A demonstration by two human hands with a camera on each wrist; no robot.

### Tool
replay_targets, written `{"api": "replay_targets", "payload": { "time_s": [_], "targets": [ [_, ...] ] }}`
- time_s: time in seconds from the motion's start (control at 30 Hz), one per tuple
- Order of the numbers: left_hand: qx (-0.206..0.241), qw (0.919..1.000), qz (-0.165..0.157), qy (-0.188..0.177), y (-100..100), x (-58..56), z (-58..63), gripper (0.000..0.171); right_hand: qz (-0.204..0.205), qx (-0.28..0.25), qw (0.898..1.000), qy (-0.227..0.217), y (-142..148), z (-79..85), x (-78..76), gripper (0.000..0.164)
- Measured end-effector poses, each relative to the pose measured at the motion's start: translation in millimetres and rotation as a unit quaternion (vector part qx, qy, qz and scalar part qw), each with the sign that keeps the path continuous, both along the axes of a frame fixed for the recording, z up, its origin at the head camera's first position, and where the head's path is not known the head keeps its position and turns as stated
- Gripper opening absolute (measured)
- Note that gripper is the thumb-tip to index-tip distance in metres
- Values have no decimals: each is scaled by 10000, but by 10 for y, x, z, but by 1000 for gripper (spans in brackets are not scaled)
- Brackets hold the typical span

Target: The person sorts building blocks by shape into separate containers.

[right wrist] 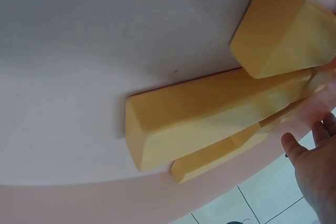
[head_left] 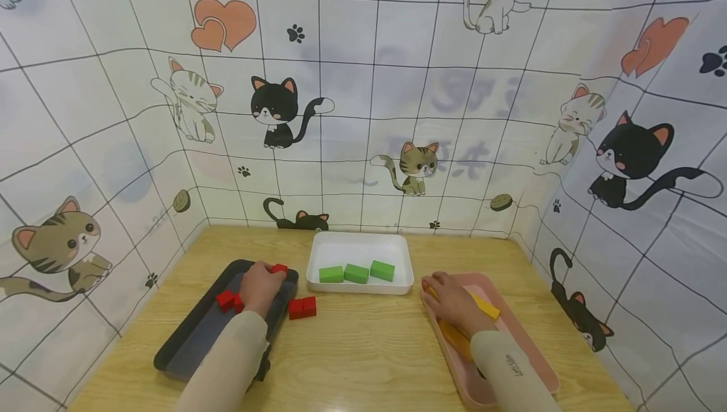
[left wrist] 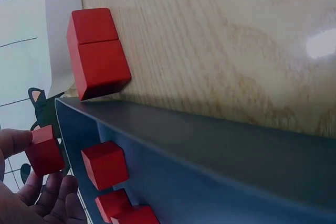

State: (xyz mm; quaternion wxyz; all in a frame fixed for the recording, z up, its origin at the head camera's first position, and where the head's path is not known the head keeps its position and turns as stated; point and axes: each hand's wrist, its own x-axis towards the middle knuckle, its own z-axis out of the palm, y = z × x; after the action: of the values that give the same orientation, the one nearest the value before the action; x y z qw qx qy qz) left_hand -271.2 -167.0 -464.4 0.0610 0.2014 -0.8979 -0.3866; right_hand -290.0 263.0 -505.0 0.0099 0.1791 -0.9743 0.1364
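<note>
My left hand (head_left: 262, 289) pinches a red cube (left wrist: 46, 151) between thumb and fingers, over the far end of the dark grey tray (head_left: 190, 346). Several red cubes (left wrist: 105, 165) lie inside that tray. Two more red cubes (head_left: 302, 308) sit side by side on the table, just right of it. My right hand (head_left: 453, 305) is over the far left part of the pink tray (head_left: 531, 352), beside yellow blocks (right wrist: 210, 114). In the right wrist view its fingers are loosely bent near the rim, with nothing visible between them; the hand is partly cut off.
A white tray (head_left: 360, 245) with three green blocks (head_left: 356, 274) stands at the back middle of the wooden table (head_left: 363, 349). Behind and at both sides hangs a white cloth (head_left: 352, 103) with cats and grid lines.
</note>
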Motion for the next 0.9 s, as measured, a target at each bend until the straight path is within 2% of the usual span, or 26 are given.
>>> {"api": "replay_targets", "payload": {
  "time_s": [0.23,0.47,0.73,0.9],
  "targets": [
    [-84,9996,-186,-207,8,-11,-23,51,-4,52,10000,20,-5,-15,-10,48],
    [-33,9995,-286,-120,-31,-17,2,52,-105,93,9998,-110,-30,-1,-16,49],
    [-137,9992,-363,-130,-79,13,60,55,-102,109,9999,-68,-27,20,4,48],
    [-155,9976,-662,-120,-110,-3,87,59,-53,94,9999,-2,-6,-8,-7,49]
  ]
}}
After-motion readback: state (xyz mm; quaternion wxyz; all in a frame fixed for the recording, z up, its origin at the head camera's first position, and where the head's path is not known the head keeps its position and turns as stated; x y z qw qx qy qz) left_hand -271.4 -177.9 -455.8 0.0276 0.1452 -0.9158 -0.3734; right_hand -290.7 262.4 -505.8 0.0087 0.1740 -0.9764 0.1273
